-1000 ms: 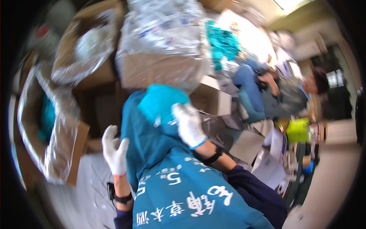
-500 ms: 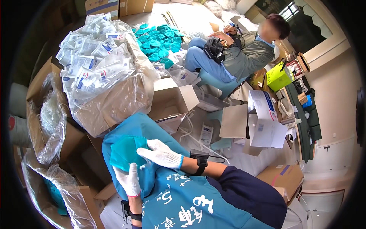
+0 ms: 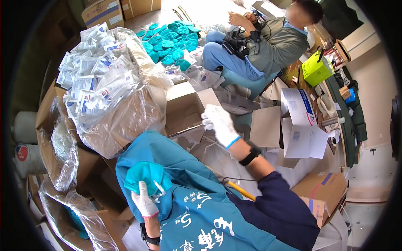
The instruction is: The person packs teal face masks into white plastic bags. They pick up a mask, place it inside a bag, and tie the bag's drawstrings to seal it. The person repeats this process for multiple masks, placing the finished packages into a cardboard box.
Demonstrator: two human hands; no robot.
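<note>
My left hand (image 3: 145, 200), in a white glove, grips a teal face mask (image 3: 144, 173) by its lower edge, thumb on top, above the teal apron on my lap. White ear loops hang at the mask's right side. Apart from it, my right hand (image 3: 218, 123), also gloved, is raised in front of an open carton (image 3: 184, 111). Its fingers are loosely bent, with nothing visible between them. To the left, a plastic-lined box (image 3: 121, 121) is heaped with white sealed packets (image 3: 98, 75). More teal masks (image 3: 171, 42) lie piled beyond it.
Another person (image 3: 268, 50) sits at the far right holding black gear. A white carton (image 3: 299, 121) with open flaps stands to the right, near a lime-green bag (image 3: 317, 69). Plastic-lined cardboard boxes (image 3: 63, 154) stand at the left, and a closed brown box (image 3: 324, 194) at lower right.
My right hand has let go of the mask and moved up and right, toward the open carton. The left hand keeps the mask, now slightly lower. The view has shifted a little.
</note>
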